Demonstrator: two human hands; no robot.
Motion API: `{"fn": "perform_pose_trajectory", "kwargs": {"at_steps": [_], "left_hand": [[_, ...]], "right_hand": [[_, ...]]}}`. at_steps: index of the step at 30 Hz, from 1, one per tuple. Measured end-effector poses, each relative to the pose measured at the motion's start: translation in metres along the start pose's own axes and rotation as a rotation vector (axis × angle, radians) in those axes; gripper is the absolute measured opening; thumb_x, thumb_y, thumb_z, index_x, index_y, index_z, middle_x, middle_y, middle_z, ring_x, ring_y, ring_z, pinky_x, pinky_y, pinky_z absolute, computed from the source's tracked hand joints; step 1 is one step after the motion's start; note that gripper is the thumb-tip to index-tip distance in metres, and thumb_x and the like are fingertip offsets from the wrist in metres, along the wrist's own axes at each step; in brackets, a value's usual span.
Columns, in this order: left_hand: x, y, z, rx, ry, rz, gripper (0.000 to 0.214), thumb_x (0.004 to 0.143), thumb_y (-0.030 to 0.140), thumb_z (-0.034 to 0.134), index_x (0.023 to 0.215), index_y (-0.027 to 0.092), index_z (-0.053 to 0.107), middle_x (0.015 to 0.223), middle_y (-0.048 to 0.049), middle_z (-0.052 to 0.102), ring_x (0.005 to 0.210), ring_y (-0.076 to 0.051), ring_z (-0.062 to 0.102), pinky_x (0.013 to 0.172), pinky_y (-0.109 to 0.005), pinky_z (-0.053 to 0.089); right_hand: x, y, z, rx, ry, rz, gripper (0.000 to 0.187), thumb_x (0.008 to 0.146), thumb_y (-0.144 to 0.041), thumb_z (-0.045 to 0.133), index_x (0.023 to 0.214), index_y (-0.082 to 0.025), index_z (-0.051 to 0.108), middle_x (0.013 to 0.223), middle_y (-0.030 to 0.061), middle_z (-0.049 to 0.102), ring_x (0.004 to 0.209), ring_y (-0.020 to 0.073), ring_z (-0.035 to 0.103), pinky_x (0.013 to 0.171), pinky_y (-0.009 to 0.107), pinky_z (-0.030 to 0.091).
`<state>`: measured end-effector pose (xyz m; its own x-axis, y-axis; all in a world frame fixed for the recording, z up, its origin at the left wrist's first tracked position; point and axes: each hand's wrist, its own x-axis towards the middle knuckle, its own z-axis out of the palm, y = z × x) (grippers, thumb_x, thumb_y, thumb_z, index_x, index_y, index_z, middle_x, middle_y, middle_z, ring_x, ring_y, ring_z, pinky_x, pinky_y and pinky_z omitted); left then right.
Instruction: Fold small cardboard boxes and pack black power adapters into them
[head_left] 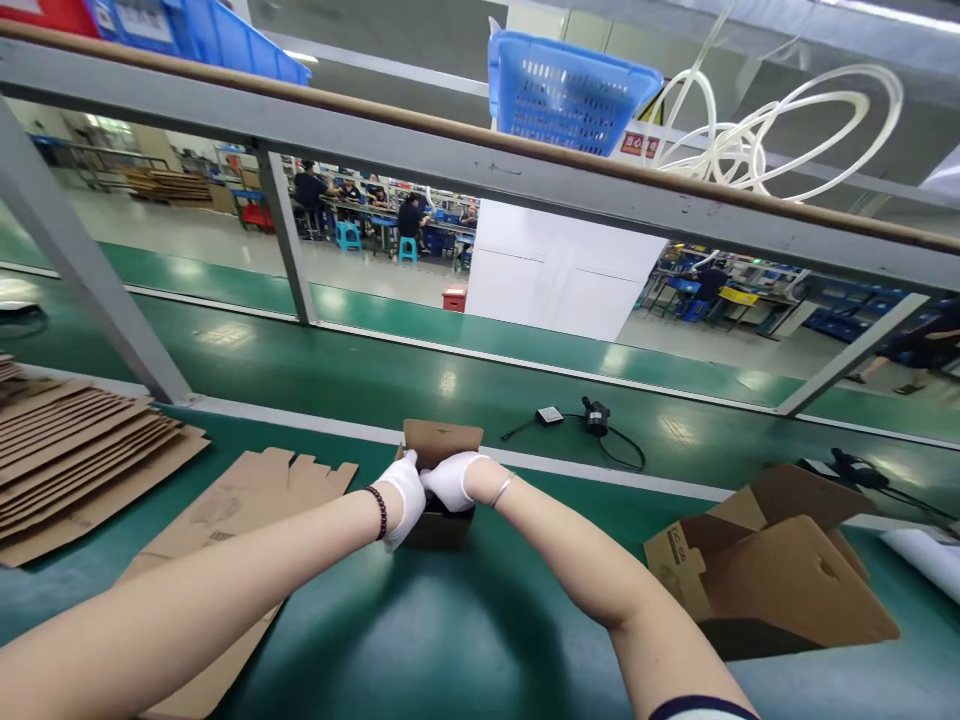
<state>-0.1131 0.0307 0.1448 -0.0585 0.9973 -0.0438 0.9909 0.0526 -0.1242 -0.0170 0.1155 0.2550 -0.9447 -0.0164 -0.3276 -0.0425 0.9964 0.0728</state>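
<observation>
A small brown cardboard box [439,440] stands on the green work surface [465,630], its far flap upright. Both my hands wear white gloves and meet over the box's open top. My left hand [403,492] curls against the box's left side, fingers bent over the rim. My right hand [450,478] is closed over the top, fingers tucked down toward something dark inside the box that I cannot make out. A bead bracelet circles my left wrist.
A stack of flat cardboard blanks [75,450] lies at the left, one unfolded blank [247,510] beside my left arm. A larger open carton [780,570] sits at the right. A black device with cable [596,418] lies on the belt beyond. Other people work at far tables.
</observation>
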Motion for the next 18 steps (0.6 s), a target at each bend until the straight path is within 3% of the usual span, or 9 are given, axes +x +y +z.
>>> {"fn": "perform_pose_trajectory", "kwargs": {"at_steps": [3,5,8,10,14,16,18], "left_hand": [[-0.027,0.009,-0.018,0.14,0.03,-0.026,0.013,0.06,0.024,0.078,0.07,0.018,0.074,0.081,-0.0166,0.073,0.094,-0.039,0.064,0.098,-0.057,0.034],[-0.048,0.015,-0.026,0.166,0.048,-0.055,0.013,0.064,0.019,0.074,0.076,0.014,0.075,0.078,-0.0184,0.072,0.087,-0.037,0.065,0.095,-0.055,0.037],[-0.065,0.025,-0.027,0.226,0.038,-0.031,0.006,0.066,0.02,0.073,0.071,0.017,0.075,0.067,-0.015,0.071,0.077,-0.036,0.066,0.09,-0.058,0.038],[-0.062,0.031,-0.025,0.234,0.011,-0.005,0.006,0.063,0.021,0.076,0.069,0.019,0.075,0.066,-0.0146,0.071,0.078,-0.038,0.066,0.087,-0.061,0.038],[-0.039,0.027,-0.035,0.155,-0.006,-0.015,0.02,0.047,0.022,0.085,0.061,0.019,0.071,0.063,-0.0133,0.069,0.076,-0.039,0.065,0.082,-0.06,0.041],[-0.042,0.009,-0.054,0.138,0.023,-0.014,0.018,0.054,0.027,0.083,0.063,0.018,0.07,0.064,-0.0112,0.069,0.075,-0.035,0.066,0.086,-0.058,0.042],[-0.062,-0.021,-0.075,0.117,0.195,-0.088,0.017,0.072,0.035,0.072,0.081,0.02,0.072,0.081,-0.0098,0.073,0.087,-0.03,0.066,0.099,-0.054,0.038]], "right_hand": [[-0.034,-0.009,0.012,-0.025,0.184,0.051,0.023,0.095,-0.023,0.046,0.1,-0.018,0.067,0.101,0.0106,0.073,0.094,0.0271,0.069,0.073,0.033,0.05],[-0.058,-0.016,0.033,0.047,0.385,0.215,0.033,0.101,-0.03,0.034,0.101,-0.022,0.066,0.097,0.0082,0.073,0.091,0.0241,0.069,0.072,0.03,0.049],[-0.074,-0.027,0.073,0.144,0.338,0.273,0.029,0.096,-0.034,0.048,0.121,-0.026,0.06,0.108,0.0071,0.071,0.084,0.0227,0.07,0.065,0.028,0.049],[-0.068,-0.035,0.096,0.128,0.273,0.263,0.033,0.093,-0.029,0.052,0.125,-0.026,0.057,0.112,0.0078,0.069,0.083,0.023,0.07,0.062,0.028,0.049],[-0.035,-0.038,0.122,0.088,0.305,0.287,0.02,0.096,-0.023,0.044,0.104,-0.025,0.063,0.099,0.0053,0.068,0.086,0.022,0.069,0.062,0.026,0.047],[-0.018,-0.031,0.124,0.091,0.348,0.309,0.019,0.097,-0.026,0.045,0.105,-0.025,0.062,0.099,0.0049,0.067,0.084,0.0217,0.069,0.061,0.025,0.046],[0.0,-0.018,0.12,0.103,0.377,0.343,0.021,0.098,-0.027,0.044,0.112,-0.026,0.06,0.103,0.0057,0.066,0.083,0.0213,0.069,0.061,0.026,0.047]]}}
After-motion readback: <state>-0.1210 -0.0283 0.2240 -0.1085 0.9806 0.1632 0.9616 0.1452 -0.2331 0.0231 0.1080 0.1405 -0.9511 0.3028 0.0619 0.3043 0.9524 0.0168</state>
